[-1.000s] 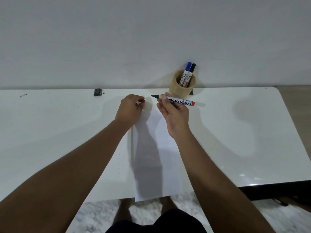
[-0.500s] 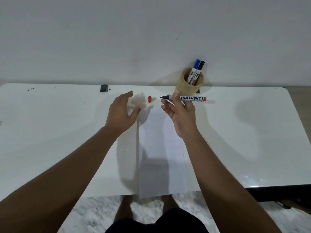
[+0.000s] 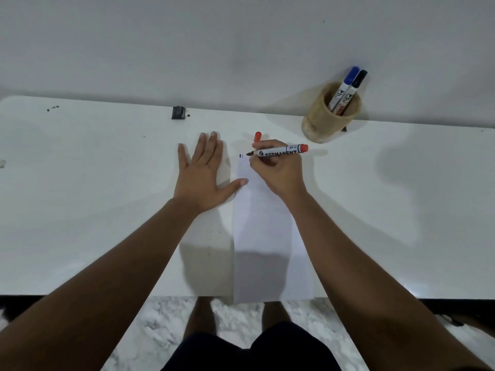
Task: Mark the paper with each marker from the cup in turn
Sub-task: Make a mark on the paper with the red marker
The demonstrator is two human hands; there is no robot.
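My right hand (image 3: 278, 174) grips an uncapped white marker (image 3: 280, 151) with a red end and the word PERMANENT on it. Its dark tip rests at the far left corner of the white paper strip (image 3: 267, 236), beside a small blue mark (image 3: 240, 156). The marker's red cap (image 3: 257, 136) lies on the table just beyond the paper. My left hand (image 3: 203, 172) lies flat, fingers spread, on the table left of the paper, its thumb touching the paper's edge. A wooden cup (image 3: 328, 116) at the back right holds a blue-capped marker (image 3: 345, 85) and a black-capped marker (image 3: 355, 88).
The white table (image 3: 107, 196) runs up to a grey wall. A small dark block (image 3: 178, 113) sits at the back edge, with a few dark specks (image 3: 52, 108) at the far left. The near table edge lies above a marble floor (image 3: 160, 325).
My left hand let go of the red cap, which now lies on the table, then flattened beside the paper. My right hand brought the marker tip down onto the paper's far corner.
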